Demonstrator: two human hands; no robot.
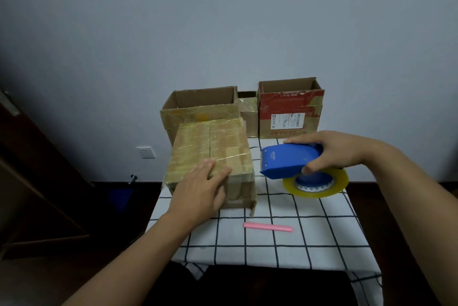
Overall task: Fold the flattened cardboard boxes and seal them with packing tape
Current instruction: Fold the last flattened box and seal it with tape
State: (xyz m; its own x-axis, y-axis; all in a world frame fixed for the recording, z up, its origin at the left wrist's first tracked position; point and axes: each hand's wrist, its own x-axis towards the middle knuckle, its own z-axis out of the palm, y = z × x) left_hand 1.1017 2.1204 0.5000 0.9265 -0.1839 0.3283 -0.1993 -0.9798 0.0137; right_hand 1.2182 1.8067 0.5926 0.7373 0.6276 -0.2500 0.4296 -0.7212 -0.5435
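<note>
Left hand (198, 189) flat on taped box (210, 152); right hand (329, 152) around tape dispenser (290, 159); pink stick (267, 227) nearby

Plain grey wall (223, 21) with a white socket (145, 152), dark floor (37, 278), checked tablecloth (309, 231)

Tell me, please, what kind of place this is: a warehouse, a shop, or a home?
Probably a room in a home, not a warehouse. The work surface is a small table under a checked tablecloth, set against a plain painted wall with a household wall socket. Only a few reused cardboard boxes stand there.
</note>
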